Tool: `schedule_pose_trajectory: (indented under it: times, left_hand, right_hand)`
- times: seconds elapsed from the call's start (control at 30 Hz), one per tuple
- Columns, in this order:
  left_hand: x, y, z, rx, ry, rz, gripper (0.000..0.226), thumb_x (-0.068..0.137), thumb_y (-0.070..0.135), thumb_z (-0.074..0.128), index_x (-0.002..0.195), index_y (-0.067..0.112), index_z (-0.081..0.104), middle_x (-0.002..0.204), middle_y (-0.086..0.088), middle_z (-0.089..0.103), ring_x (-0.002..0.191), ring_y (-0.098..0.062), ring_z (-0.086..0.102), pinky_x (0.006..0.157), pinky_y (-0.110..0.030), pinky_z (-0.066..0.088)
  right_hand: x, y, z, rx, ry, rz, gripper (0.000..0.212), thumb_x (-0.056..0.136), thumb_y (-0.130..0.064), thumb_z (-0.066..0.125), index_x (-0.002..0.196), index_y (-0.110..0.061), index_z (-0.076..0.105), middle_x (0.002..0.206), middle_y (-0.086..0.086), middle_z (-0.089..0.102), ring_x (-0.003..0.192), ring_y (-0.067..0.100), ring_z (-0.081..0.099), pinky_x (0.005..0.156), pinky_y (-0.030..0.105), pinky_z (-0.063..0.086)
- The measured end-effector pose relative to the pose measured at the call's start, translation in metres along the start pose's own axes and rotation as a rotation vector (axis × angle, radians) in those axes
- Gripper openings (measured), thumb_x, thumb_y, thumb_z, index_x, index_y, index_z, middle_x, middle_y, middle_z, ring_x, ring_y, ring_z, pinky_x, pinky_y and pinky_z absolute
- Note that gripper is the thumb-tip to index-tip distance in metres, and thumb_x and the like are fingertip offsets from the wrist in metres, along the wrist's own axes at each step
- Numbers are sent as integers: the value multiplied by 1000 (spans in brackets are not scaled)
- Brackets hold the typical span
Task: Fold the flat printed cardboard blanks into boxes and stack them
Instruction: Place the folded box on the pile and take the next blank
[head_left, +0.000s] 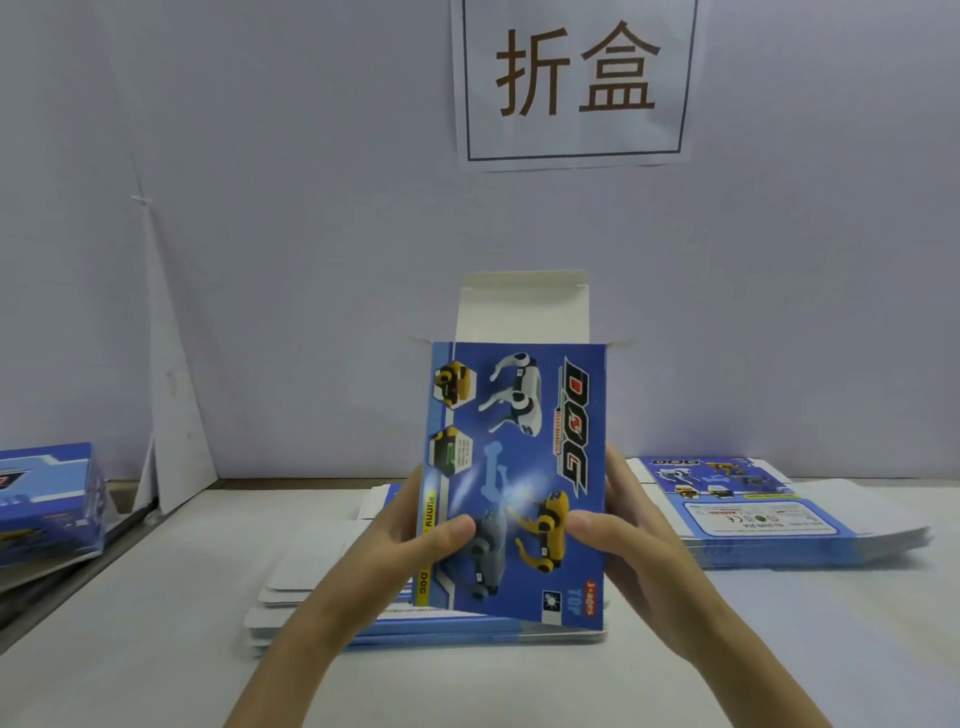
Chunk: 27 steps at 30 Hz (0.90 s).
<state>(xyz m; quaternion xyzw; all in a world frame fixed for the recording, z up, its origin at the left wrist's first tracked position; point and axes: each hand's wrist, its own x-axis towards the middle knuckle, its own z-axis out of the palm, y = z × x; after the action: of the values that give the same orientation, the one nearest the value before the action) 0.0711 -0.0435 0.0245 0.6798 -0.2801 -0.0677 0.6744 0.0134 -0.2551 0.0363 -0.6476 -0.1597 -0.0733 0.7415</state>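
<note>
- The white table (779, 649) is carrying everything, and a paper sign (574, 78) is hanging on the wall behind it.
- A pile of flat blanks (753, 512) is lying on the right, printed side up, probably waiting as supply.
- A second pile (311, 577) is sitting directly under the hands, so the next sheet is within easy reach.
- The blue dog-print box (519, 457) is being held upright above that pile, its white top flap (519, 306) standing unfolded.
- Folded boxes (47, 499) are lying at the far left, likely the finished stack.
- The left hand (415, 540) is gripping the box's left edge, thumb in front and fingers behind.
- The right hand (628, 525) is doing the same opposite, seemingly squeezing the sleeve open.
</note>
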Motion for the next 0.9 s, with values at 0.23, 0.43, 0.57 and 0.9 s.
schedule_pose_trajectory:
  times: [0.23,0.43,0.57,0.9]
  left_hand:
    - [-4,9,-34,-126,99,-174,36,94,15,48,69,8,73,61,-6,67,51,-14,64,48,-19,49]
    - [-18,43,-104,-304,421,-105,31,84,33,53,62,21,72,69,1,68,62,-18,65,61,-29,54]
    - [-3,95,-186,-792,890,262,60,87,57,54,133,18,53,141,-12,47,123,-31,51,101,-52,42]
    - [5,-46,-52,1014,-34,-163,55,98,39,47,148,19,33,154,0,31,140,-16,28,114,-33,23]
  right_hand:
    - [23,26,13,-158,33,129,59,74,-68,62,126,-52,39,100,-16,71,96,11,69,78,28,57]
    - [22,56,10,-834,-147,201,45,81,-64,36,124,-51,44,132,-23,46,114,0,48,90,10,37]
    - [23,76,18,-1118,-323,217,46,92,-55,48,135,-44,37,145,-20,35,117,-2,44,92,5,34]
    - [32,101,19,-1636,-390,255,71,98,-48,39,153,-29,-1,162,-5,-2,148,13,6,119,35,11]
